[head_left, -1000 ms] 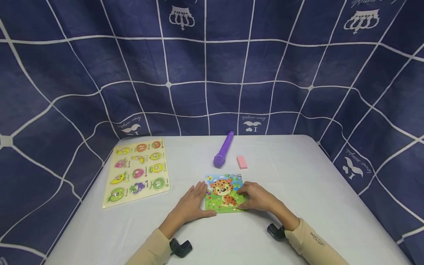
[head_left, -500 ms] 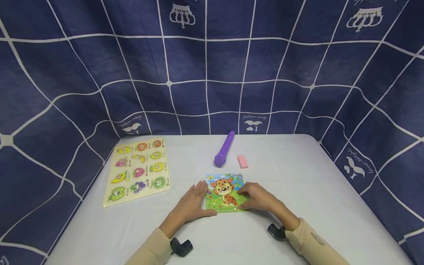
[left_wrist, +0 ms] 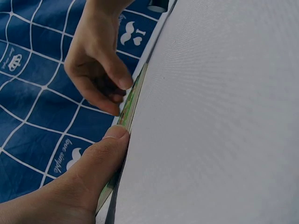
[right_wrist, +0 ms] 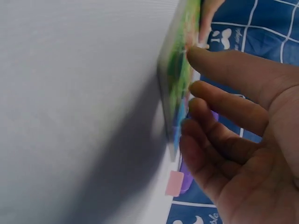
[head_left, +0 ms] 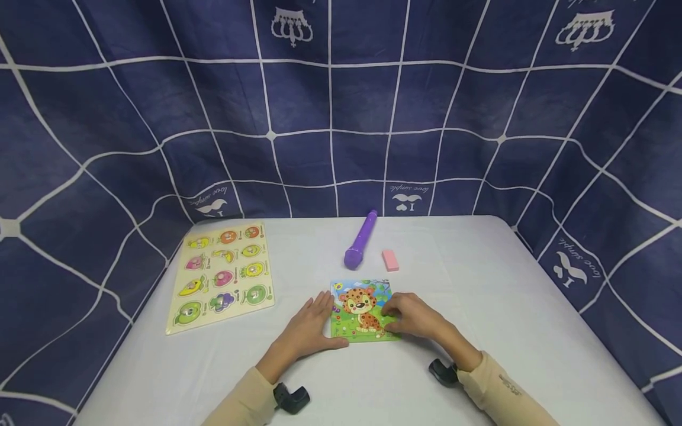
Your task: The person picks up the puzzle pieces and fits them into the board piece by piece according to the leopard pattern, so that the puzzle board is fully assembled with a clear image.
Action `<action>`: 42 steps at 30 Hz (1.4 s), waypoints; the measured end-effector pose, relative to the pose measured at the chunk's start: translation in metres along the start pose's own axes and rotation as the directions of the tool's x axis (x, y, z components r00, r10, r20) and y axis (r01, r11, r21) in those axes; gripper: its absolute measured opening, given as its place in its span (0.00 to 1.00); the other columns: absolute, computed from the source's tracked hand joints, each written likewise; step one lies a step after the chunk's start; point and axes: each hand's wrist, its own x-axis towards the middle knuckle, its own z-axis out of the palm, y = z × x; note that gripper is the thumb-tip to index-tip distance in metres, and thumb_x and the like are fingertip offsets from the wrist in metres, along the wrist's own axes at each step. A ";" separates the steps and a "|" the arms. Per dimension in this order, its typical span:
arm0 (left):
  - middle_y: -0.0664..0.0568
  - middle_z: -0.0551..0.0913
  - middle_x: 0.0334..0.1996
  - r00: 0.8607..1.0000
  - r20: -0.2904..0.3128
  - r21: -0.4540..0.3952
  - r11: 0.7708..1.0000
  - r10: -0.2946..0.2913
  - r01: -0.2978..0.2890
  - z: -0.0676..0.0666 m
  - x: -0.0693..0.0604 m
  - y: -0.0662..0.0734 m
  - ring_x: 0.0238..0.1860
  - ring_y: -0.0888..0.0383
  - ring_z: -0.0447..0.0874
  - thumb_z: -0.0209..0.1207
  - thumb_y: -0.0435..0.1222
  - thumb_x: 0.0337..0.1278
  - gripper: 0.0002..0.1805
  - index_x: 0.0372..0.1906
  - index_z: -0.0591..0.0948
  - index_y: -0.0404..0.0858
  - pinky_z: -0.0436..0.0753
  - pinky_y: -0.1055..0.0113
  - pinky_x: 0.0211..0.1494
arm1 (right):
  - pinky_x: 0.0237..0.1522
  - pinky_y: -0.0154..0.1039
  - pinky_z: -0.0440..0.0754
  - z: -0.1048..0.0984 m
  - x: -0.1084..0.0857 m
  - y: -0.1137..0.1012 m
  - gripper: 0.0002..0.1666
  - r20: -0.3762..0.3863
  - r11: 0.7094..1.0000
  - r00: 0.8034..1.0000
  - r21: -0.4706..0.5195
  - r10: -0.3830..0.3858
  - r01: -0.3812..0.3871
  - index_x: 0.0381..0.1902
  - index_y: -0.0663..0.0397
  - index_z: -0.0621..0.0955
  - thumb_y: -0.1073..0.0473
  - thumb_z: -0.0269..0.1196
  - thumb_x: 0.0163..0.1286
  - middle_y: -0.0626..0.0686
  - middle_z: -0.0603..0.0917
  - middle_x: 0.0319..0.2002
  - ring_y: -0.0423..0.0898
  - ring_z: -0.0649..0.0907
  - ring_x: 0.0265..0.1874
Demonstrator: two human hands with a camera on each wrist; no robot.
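A thin square picture board [head_left: 354,325] with a cartoon leopard on a green meadow lies flat between the two hands. My left hand [head_left: 307,327] rests along its left side, fingers stretched out and thumb at the near left corner. In the left wrist view that thumb [left_wrist: 100,161] touches the board's edge. Over the right part of the picture is my right hand [head_left: 415,316], its fingers bent with the tips on the face. The right wrist view shows gaps between the thumb and fingertips, and nothing held between them, against the board [right_wrist: 177,70].
Behind the board lie a purple toy microphone [head_left: 360,239] and a pink eraser-like block [head_left: 390,260]. A fruit peg puzzle [head_left: 221,275] sits at the left of the white table [head_left: 479,284]. A dark blue checked curtain [head_left: 362,100] hangs around the table's back and sides.
The hands and the picture board stay almost in place; the right fingertips shift only very slightly on the board. The other things have not moved.
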 end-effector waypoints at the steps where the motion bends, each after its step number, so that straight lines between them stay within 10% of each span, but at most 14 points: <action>1: 0.40 0.55 0.76 1.000 0.000 -0.003 1.000 0.000 0.000 0.000 0.000 0.000 0.78 0.46 0.51 0.56 0.73 0.45 0.62 0.74 0.58 0.32 0.55 0.51 0.80 | 0.39 0.34 0.81 0.000 0.000 0.000 0.16 0.009 1.000 1.000 0.006 -0.004 0.004 0.40 0.53 0.87 0.57 0.75 0.52 0.45 0.85 0.36 0.38 0.80 0.36; 42: 0.41 0.55 0.76 1.000 -0.018 -0.005 1.000 -0.017 0.016 0.007 0.003 -0.001 0.78 0.47 0.52 0.55 0.73 0.46 0.61 0.74 0.58 0.32 0.55 0.51 0.80 | 0.29 0.28 0.74 -0.004 0.000 0.006 0.23 -0.060 0.995 0.998 0.101 0.019 -0.012 0.46 0.56 0.86 0.54 0.75 0.52 0.45 0.82 0.32 0.40 0.76 0.30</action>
